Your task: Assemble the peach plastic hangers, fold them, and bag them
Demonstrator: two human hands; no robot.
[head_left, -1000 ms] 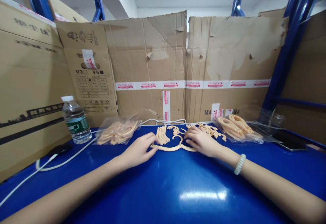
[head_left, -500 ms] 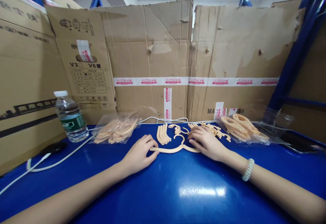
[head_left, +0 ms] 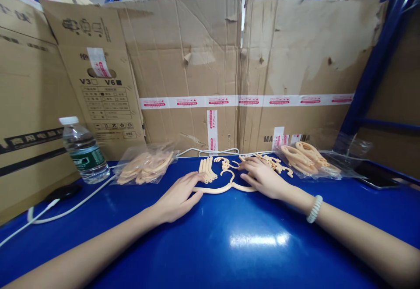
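A cream hanger [head_left: 216, 190] lies on the blue table [head_left: 210, 245] between the two hands, its hook pointing away from the person; the hook and both arms meet at the middle, so this one looks put together as far as it shows, though its right end is hidden and I cannot tell how firmly the joint sits. The left hand [head_left: 179, 197] is at the hanger's left end, which lies between thumb and fingers; whether they pinch it or only rest there I cannot tell; the right hand [head_left: 267, 179] is bent over the right end and covers it, so its hold cannot be told either.

Much appears left loose: a neat row of straight pieces [head_left: 207, 170] just beyond the left hand, a small cluster of hooks [head_left: 224, 163] beside it, and a jumbled pile of parts [head_left: 278, 167] behind the right hand; farther out, a clear bag on the left [head_left: 147, 166] holds more cream pieces, and a bag on the right [head_left: 308, 160] holds looped ones; whether those are finished hangers is unclear.
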